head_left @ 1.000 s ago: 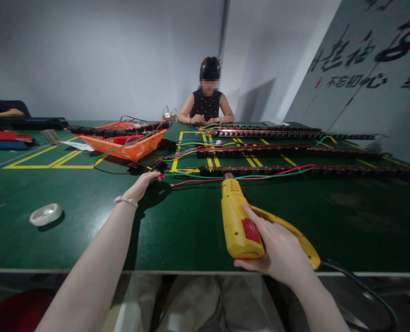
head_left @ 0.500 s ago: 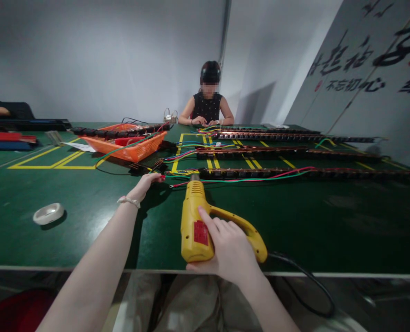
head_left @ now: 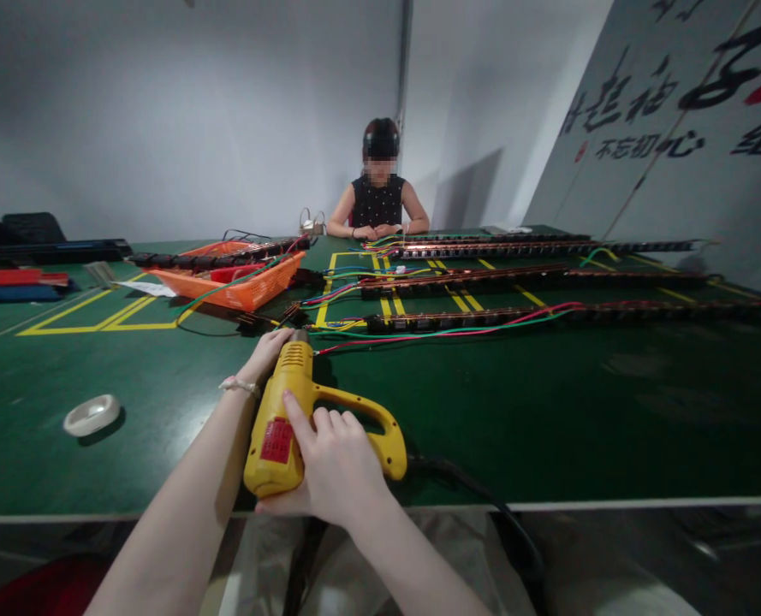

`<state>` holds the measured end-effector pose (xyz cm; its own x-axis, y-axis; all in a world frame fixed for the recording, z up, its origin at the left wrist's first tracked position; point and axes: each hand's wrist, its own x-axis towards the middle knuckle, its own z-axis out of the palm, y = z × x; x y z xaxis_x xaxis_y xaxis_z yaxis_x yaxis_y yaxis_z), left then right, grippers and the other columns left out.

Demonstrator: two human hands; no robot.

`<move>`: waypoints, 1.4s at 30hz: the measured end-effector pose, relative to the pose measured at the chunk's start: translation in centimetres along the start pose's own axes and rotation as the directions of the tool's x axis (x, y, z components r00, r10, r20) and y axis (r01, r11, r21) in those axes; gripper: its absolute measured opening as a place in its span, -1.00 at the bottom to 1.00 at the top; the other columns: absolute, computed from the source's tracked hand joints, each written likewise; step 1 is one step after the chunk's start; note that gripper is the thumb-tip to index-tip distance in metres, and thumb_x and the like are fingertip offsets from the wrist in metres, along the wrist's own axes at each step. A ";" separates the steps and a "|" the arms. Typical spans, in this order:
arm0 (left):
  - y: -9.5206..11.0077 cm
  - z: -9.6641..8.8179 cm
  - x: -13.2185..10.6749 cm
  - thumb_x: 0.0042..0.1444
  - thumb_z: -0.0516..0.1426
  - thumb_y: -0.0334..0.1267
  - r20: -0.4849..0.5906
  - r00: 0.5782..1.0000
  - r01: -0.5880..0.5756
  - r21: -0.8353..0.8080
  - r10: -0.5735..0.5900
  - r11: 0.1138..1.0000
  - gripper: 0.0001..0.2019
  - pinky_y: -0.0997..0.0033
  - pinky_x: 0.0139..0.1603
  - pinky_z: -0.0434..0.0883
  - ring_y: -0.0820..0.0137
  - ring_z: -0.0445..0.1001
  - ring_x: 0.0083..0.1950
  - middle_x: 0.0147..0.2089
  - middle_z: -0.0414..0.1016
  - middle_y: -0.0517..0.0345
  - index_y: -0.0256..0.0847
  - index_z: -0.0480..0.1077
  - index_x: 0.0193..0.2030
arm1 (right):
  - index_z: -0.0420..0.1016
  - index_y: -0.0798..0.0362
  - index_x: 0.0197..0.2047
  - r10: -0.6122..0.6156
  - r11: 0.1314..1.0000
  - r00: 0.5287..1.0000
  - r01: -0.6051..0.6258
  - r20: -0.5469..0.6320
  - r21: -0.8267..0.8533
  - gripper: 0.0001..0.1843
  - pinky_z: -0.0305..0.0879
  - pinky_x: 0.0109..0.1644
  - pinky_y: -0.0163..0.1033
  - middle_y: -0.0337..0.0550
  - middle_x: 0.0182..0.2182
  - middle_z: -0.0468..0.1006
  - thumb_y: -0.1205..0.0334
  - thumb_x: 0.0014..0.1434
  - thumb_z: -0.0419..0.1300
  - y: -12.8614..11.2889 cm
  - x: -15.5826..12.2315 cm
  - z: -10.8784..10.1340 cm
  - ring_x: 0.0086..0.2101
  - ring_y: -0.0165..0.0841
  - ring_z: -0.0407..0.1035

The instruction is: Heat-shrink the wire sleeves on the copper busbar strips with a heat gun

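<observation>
A yellow heat gun (head_left: 290,376) with a red label is in my right hand (head_left: 338,458), whose fingers wrap round its body from the right, the index finger lying along the top. Its metal nozzle points away from me, right by the fingertips of my left hand (head_left: 270,351). That hand is closed at the end of a wire, though the nozzle partly covers its fingertips. Green and red wires (head_left: 419,336) run from there to the nearest long black strip (head_left: 457,320). The red wire's near end lies just right of the nozzle.
An orange basket (head_left: 252,291) with black strips across it stands beyond my left hand. More long strips (head_left: 476,282) lie at the back right. A white ring-shaped object (head_left: 91,415) sits at left. Across the table sits a person (head_left: 380,201). A black cord (head_left: 463,475) trails from the heat gun.
My right hand has brought the heat gun leftward, so its nozzle now sits beside my left fingertips. The left hand has stayed nearly in place. The view has shifted slightly.
</observation>
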<state>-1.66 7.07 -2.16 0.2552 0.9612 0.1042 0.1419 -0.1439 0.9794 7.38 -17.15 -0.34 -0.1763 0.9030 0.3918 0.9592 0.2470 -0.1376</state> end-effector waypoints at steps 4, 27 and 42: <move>-0.1 -0.1 -0.2 -0.30 0.20 0.15 0.029 1.000 0.002 0.040 -0.003 0.999 -0.55 0.42 -0.40 0.21 0.39 0.30 -0.45 -0.52 0.39 0.18 -0.27 0.39 -0.50 | -0.12 0.15 0.36 -0.030 0.999 1.000 0.030 0.007 0.028 0.25 0.22 -0.21 -0.08 -0.01 -0.29 0.40 -0.53 -0.19 0.05 1.2 -0.5 -0.5 -0.32 -0.18 0.31; -0.8 -0.1 0.4 -0.15 0.16 -0.06 0.065 0.996 -0.054 -0.051 0.057 0.997 -0.73 0.32 -0.07 0.32 0.27 0.44 -0.28 -0.49 0.46 0.08 -0.19 0.33 -0.66 | -0.16 0.09 0.37 0.145 0.987 0.989 -0.144 0.013 -0.068 0.29 0.30 -0.12 -0.04 -0.02 -0.16 0.49 -0.36 -0.26 0.29 11.6 -8.3 -5.9 -0.21 -0.12 0.41; -0.6 0.0 0.3 -0.18 0.18 -0.06 0.068 0.997 -0.040 -0.104 0.047 0.994 -0.72 0.35 -0.13 0.30 0.32 0.40 -0.33 -0.50 0.44 0.12 -0.22 0.31 -0.64 | -0.06 0.15 0.34 0.110 0.994 0.994 -0.110 -0.003 -0.028 0.25 0.26 -0.13 -0.05 -0.04 -0.24 0.44 -0.42 -0.24 0.22 7.9 -5.9 -4.4 -0.26 -0.16 0.35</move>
<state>-1.69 7.49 -2.67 0.3260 0.9352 0.1381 0.0318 -0.1568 0.9871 17.00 -22.07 0.26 -0.0693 0.9237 0.3767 0.9785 0.1364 -0.1545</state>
